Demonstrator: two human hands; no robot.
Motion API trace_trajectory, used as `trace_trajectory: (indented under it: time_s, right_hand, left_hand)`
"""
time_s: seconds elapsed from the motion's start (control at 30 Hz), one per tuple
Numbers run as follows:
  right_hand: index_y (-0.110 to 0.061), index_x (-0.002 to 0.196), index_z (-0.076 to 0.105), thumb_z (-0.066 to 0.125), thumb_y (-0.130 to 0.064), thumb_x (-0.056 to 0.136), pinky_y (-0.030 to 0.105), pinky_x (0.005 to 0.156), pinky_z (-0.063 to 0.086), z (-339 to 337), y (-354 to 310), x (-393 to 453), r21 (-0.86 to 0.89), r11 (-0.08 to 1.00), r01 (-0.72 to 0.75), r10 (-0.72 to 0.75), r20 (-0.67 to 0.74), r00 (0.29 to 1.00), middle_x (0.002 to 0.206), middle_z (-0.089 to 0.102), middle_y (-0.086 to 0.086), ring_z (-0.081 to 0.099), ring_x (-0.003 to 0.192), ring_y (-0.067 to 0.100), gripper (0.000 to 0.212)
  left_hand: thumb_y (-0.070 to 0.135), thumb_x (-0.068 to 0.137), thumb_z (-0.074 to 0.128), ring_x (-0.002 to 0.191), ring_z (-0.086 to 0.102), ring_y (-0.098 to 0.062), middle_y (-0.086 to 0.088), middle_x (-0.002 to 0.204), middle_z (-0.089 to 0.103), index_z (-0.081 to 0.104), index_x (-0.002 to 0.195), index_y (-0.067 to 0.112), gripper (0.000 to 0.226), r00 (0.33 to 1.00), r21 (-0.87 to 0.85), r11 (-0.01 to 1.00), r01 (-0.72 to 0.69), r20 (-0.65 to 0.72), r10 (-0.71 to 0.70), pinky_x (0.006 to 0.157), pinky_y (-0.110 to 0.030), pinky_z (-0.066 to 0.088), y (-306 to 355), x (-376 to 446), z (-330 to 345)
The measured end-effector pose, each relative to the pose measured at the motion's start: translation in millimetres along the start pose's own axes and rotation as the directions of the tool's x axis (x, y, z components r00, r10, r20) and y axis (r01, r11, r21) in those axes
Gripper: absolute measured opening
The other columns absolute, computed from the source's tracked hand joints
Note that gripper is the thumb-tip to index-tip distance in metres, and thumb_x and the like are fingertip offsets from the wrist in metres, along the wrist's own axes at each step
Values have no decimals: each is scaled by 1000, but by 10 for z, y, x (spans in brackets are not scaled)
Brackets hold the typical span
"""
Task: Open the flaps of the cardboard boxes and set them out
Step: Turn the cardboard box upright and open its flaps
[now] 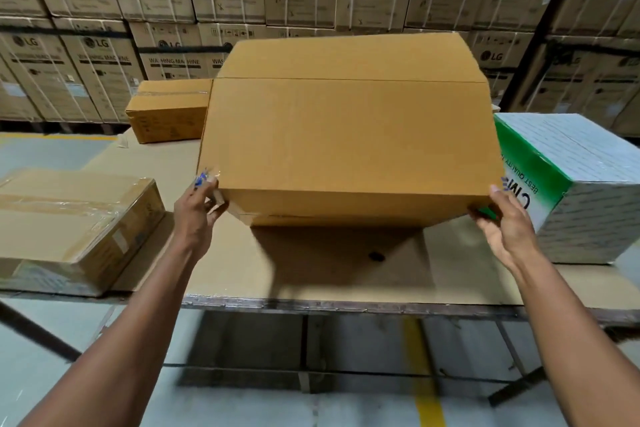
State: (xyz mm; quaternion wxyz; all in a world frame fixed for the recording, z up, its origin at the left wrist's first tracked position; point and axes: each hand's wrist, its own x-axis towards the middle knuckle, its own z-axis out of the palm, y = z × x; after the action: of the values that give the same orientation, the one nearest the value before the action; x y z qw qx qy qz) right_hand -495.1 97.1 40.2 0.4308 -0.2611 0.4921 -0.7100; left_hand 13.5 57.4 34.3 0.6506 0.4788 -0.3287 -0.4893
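I have the big plain cardboard box (346, 135) between my hands, tipped up off the tabletop (311, 281) so that its near bottom edge hangs above the cardboard-covered surface and throws a shadow beneath. It sits over the middle of the tabletop, just in from the near edge, and its long axis runs left to right, straight across me. My left hand (199, 208) grips the near left bottom corner, fingers curled on the edge beside a scrap of clear tape (207, 175) with blue marks; a loose bit of flap shows just under that corner. My right hand (502, 218) holds the near right bottom corner, thumb up along the side, fingers under the edge. So my hands are well apart, one on each end, each about as near to its corner as the other.

A seam crosses the upper face toward the far side; I judge that is where the flaps meet, and they look closed. To open them I would probably need to settle the box flat first.

Room is tight: a green and white carton (571, 184) stands just beside the right end, a taped flat box (69, 225) lies toward the left edge, and a smaller brown box (166, 111) sits at the far left corner. Stacked appliance cartons (104, 62) fill the background.
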Motion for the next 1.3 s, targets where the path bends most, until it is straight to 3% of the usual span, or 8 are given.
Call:
trace_trajectory:
  time_s: [0.13, 0.23, 0.3, 0.37, 0.47, 0.63, 1.0, 1.3]
  right_hand:
    - [-16, 146, 48, 55, -6, 97, 45, 102, 50, -335, 439, 53, -20, 995, -102, 101, -20, 995, 144, 55, 5, 53, 129, 24, 50]
    - [-13, 144, 49, 51, 2, 98, 23, 88, 48, -389, 682, -86, -204, 971, -122, 103, -100, 990, 125, 63, -4, 54, 118, 17, 48]
    - [-4, 140, 50, 51, 10, 96, 15, 85, 44, -415, 861, -188, -343, 931, -120, 76, -138, 987, 122, 61, 1, 52, 116, 16, 46]
    - [-2, 130, 57, 53, 13, 93, 23, 93, 43, -486, 1085, -259, -461, 874, -155, 95, -150, 984, 124, 62, 9, 55, 111, 20, 40]
    - [-9, 119, 61, 60, 7, 91, 29, 95, 41, -630, 1357, -305, -568, 785, -247, 150, -212, 966, 123, 66, 10, 58, 105, 23, 33]
    - [-7, 145, 40, 62, -8, 95, 43, 112, 38, -603, 1503, -338, -662, 687, -299, 167, -256, 952, 143, 53, 11, 50, 131, 34, 54]
    - [-16, 144, 42, 63, -17, 97, 47, 113, 38, -664, 1652, -289, -620, 727, -294, 163, -260, 952, 145, 53, 11, 51, 131, 33, 52]
    - [-16, 137, 50, 48, 12, 92, 43, 105, 46, -883, 1701, -342, -675, 677, -294, 126, -287, 950, 127, 63, 7, 57, 110, 22, 53]
  left_hand:
    - [11, 100, 55, 89, 63, -4, 13, 84, 68, 67, 96, 19, 15, 999, 42, 999, 32, 25, -33, 100, -27, 45, -414, -89, -197]
    - [2, 99, 54, 77, 58, 0, 21, 72, 65, 63, 102, 5, 10, 1000, 279, 960, -29, 3, 29, 80, -15, 43, -722, -131, -346]
    - [2, 96, 58, 92, 60, -11, 13, 91, 72, 65, 116, 8, 23, 1000, 432, 902, -21, -3, 25, 87, -21, 48, -953, -113, -499]
    - [4, 92, 63, 102, 63, -23, -5, 111, 72, 65, 124, 10, 33, 999, 546, 837, 29, -35, -12, 94, -38, 49, -1164, -111, -644]
    - [5, 88, 67, 103, 65, -33, -11, 111, 72, 67, 122, 11, 34, 992, 641, 759, 116, -110, -60, 91, -43, 49, -1370, -173, -740]
    - [10, 89, 70, 101, 66, -31, -10, 113, 74, 69, 119, 11, 31, 959, 642, 712, 284, -205, -198, 90, -39, 51, -1487, -128, -769]
    - [14, 101, 57, 113, 60, -28, -5, 130, 61, 51, 142, 14, 41, 939, 538, 774, 334, -120, -323, 99, -44, 47, -1574, -255, -816]
    - [-16, 94, 45, 139, 45, -28, -3, 151, 48, 37, 153, 20, 69, 942, 580, 755, 306, -71, -327, 114, -51, 37, -1670, -375, -1027]
